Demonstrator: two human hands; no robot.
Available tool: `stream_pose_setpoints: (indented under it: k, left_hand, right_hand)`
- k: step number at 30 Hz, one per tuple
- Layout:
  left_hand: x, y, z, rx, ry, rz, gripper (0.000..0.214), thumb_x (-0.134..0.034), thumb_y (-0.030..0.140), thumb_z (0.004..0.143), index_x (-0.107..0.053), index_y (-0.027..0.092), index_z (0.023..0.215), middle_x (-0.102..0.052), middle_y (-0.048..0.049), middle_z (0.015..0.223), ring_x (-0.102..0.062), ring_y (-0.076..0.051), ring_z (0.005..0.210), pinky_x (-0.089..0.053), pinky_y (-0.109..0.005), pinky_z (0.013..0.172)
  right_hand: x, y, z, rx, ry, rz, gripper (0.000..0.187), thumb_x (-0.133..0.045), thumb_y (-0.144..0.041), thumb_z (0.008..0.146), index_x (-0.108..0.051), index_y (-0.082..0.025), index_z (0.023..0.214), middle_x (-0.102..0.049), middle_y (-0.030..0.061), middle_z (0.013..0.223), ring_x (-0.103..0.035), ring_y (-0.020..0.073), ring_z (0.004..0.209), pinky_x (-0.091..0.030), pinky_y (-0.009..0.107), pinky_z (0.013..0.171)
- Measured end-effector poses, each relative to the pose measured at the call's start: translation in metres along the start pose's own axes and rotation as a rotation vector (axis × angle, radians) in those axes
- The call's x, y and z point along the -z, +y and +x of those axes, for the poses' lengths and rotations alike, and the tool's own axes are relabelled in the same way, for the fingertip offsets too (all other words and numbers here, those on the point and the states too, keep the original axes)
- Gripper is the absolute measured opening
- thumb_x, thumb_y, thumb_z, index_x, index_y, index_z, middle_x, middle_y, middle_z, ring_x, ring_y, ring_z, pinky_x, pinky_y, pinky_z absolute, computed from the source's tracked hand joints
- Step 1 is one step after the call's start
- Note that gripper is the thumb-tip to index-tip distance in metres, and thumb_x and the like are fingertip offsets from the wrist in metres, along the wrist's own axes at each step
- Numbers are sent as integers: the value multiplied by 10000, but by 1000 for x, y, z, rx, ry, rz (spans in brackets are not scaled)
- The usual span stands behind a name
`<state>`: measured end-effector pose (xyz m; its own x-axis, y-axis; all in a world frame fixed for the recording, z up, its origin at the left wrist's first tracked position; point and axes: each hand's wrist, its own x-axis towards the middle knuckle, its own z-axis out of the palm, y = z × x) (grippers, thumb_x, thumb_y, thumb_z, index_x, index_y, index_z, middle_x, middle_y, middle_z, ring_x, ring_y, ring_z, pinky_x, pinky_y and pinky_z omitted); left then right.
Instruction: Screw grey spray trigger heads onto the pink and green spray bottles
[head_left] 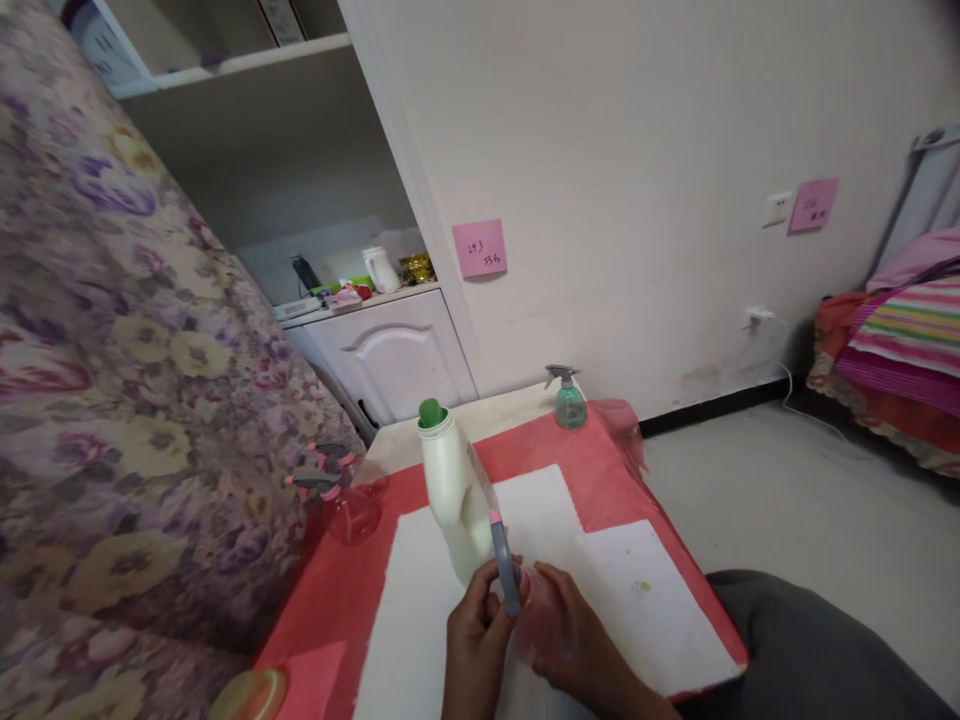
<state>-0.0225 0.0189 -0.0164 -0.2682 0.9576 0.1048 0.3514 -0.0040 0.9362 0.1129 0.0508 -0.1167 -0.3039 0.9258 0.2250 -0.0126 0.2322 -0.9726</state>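
Note:
My left hand is closed on the grey trigger head of a spray bottle, close to its neck. The bottle's clear pinkish body sits in my right hand, whose fingers curl round its side. The head appears to be on the neck, but whether it is screwed tight I cannot tell. Just beyond my hands stands a large pale green jug with a handle. A green piece shows in its mouth.
Pink spray bottles with grey heads stand at the table's left, and a green spray bottle at the far edge. White paper covers part of the red tablecloth. A round golden lid lies front left, near the floral curtain.

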Motion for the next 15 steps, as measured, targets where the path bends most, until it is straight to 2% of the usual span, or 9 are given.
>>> stream_pose_setpoints:
  k: [9,15]
  left_hand:
    - [-2,-4,1,2,-23,65,449,-619,530,799,-674,219,1118,-608,32,622,-512,-154,590,-462,-238,610]
    - [-3,-6,-1,-14,-29,129,373,-599,451,831,-653,215,1114,-579,47,636,-464,-136,585,-413,-226,582]
  right_hand:
    - [2,0,0,0,-45,55,812,-651,-89,606,-364,-225,1354,-527,125,1390,-525,290,1283,-425,458,1086]
    - [-1,3,0,33,-34,117,801,-673,-115,609,-376,-241,1343,-535,125,1391,-522,297,1295,-423,461,1095]
